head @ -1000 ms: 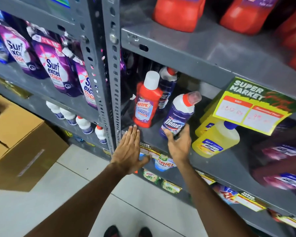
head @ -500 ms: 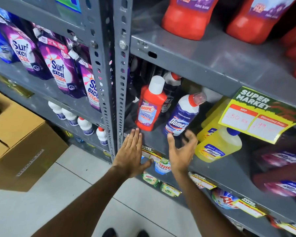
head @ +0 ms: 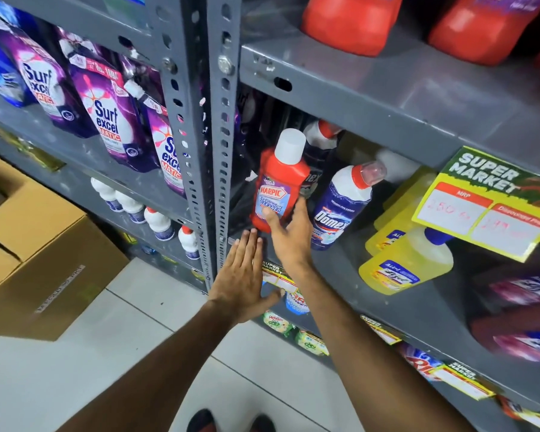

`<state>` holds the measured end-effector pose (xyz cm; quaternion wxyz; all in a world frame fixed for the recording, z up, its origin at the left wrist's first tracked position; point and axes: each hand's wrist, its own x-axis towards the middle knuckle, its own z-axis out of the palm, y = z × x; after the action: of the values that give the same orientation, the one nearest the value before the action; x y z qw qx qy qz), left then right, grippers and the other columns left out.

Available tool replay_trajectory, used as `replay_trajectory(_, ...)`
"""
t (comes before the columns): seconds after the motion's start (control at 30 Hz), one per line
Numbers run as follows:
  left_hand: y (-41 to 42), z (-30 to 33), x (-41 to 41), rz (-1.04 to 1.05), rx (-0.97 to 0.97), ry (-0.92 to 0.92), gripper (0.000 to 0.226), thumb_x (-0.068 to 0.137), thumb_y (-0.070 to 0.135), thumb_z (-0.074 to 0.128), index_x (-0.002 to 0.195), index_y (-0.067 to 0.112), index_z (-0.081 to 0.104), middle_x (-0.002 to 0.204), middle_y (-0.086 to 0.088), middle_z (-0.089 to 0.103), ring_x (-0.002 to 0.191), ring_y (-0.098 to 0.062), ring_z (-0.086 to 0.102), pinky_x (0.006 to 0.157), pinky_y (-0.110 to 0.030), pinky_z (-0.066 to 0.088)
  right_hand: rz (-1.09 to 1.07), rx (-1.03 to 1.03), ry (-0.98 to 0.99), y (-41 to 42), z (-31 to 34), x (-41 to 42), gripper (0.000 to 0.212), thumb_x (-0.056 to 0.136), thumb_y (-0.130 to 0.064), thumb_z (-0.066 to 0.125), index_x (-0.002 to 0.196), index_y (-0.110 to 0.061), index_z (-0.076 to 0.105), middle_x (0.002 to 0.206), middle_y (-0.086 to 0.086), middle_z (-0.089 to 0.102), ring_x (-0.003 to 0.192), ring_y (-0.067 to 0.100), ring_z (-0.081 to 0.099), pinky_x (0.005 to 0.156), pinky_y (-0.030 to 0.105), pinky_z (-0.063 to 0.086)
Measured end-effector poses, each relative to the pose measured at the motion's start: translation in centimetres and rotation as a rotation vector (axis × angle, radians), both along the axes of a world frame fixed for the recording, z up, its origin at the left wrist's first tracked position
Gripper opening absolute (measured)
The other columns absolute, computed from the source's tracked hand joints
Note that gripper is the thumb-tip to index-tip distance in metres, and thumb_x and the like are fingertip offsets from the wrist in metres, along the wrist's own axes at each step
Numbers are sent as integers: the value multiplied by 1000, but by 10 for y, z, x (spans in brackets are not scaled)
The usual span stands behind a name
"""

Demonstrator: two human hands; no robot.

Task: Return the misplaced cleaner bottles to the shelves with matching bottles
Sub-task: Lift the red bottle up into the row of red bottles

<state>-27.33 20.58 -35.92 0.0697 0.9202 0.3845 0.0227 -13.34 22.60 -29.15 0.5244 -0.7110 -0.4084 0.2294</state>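
Right hand (head: 289, 235) up at the red Harpic bottle (head: 278, 188), thumb on the front label, fingers spread round the right side, half open, not clamped yet afaict (contact yes, proper grip can't tell). Left hand (head: 242, 275) flat and open just below, fingertips near the shelf edge (head: 340, 275), holding nothing. Bottle upright, long axis vertical, base on the shelf, directly ahead of and above the right hand, so right is the nearer one. Blue Domex bottle (head: 340, 207) leaning just beside it to the right, yellow bottles (head: 406, 263) further along. Probably the misplaced one; matching shelf not visible tbh.
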Motion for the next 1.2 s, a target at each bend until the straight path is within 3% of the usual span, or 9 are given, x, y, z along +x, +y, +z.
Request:
replay_trajectory(0.23, 0, 19, -6, -4, -62, 65, 109, 95, 82, 17, 157, -1, -19, 167, -22, -23, 157, -32, -23, 130, -45, -8, -12, 4, -44, -28, 3, 1, 38, 88, -30, 80, 116, -20, 56, 113, 4, 75, 104, 22, 72, 89, 39, 62)
replay_trajectory(0.37, -12, 34, -27, -15, 7, -91, 107, 99, 81, 19, 161, -5, 9, 171, -25, 1, 160, -35, -2, 130, -53, 13, -29, -51, -94, -63, 16, 1, 36, 87, -33, 77, 115, -23, 56, 111, 3, 75, 102, 27, 72, 88, 52, 60)
replay_trajectory(0.47, -25, 57, -40, -41, 35, -177, 104, 100, 76, 37, 158, -10, 24, 169, -29, 17, 159, -39, 14, 125, -56, 27, -3, -108, -108, -94, 35, 1, 46, 86, -45, 74, 124, -26, 57, 113, 1, 78, 103, 29, 74, 87, 53, 60)
replay_trajectory(0.6, -45, 102, -52, -81, 153, -263, 98, 102, 70, 45, 159, -7, 25, 170, -24, 19, 159, -35, 18, 124, -46, 18, 16, -90, -110, -135, 81, -6, 57, 81, -58, 73, 131, -35, 58, 112, -11, 80, 100, 11, 77, 88, 44, 63)
replay_trajectory(0.77, -51, 176, -52, -124, 274, -381, 96, 101, 67, 49, 161, -3, 23, 172, -18, 20, 161, -31, 13, 123, -45, 20, 8, 15, -115, -166, 145, -13, 63, 72, -50, 81, 132, -47, 60, 108, -23, 79, 100, 1, 76, 89, 40, 63)
replay_trajectory(0.9, -35, 234, -43, -166, 386, -426, 96, 100, 66, 47, 160, -6, 25, 171, -21, 22, 160, -35, 18, 123, -46, 21, -43, 153, -202, -178, 212, -11, 56, 68, -28, 86, 122, -33, 73, 97, -21, 81, 87, -3, 77, 78, 28, 64)
replay_trajectory(1.03, -16, 287, -26, -148, 406, -488, 95, 102, 66, 46, 163, 0, 17, 174, -14, 13, 161, -30, 12, 126, -44, 16, -51, 269, -267, -179, 288, 0, 37, 69, -29, 91, 99, -42, 73, 84, -29, 77, 75, -6, 75, 68, 15, 58)
replay_trajectory(1.2, 3, 322, -4, -51, 446, -485, 96, 104, 73, 36, 163, 0, 16, 174, -15, 8, 162, -28, 7, 128, -39, 7, -103, 349, -288, -159, 344, 31, 34, 75, -22, 90, 104, -30, 73, 91, -27, 79, 81, -5, 75, 75, 22, 60)
